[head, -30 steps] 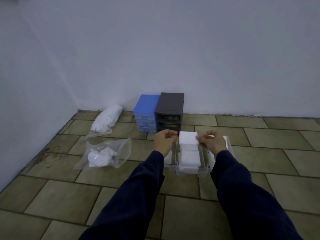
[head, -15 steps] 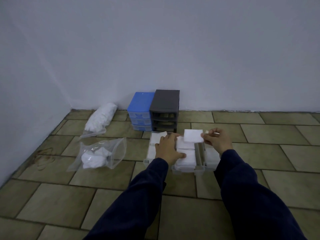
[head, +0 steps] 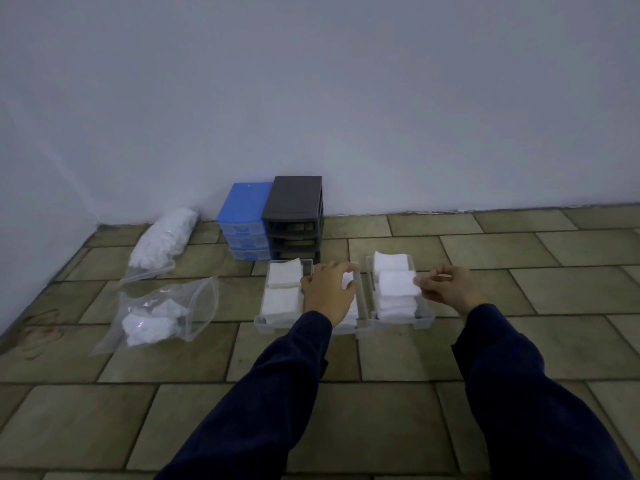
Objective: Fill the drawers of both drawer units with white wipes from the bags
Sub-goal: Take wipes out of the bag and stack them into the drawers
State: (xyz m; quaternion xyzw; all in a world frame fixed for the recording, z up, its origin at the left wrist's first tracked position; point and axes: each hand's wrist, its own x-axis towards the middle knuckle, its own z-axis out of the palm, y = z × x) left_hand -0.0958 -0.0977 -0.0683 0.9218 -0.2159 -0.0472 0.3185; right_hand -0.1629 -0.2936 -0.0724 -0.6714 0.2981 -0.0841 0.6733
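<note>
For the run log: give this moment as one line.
right hand: pinches wipe over right drawer | left hand: on middle drawer | grey unit: slots empty
</note>
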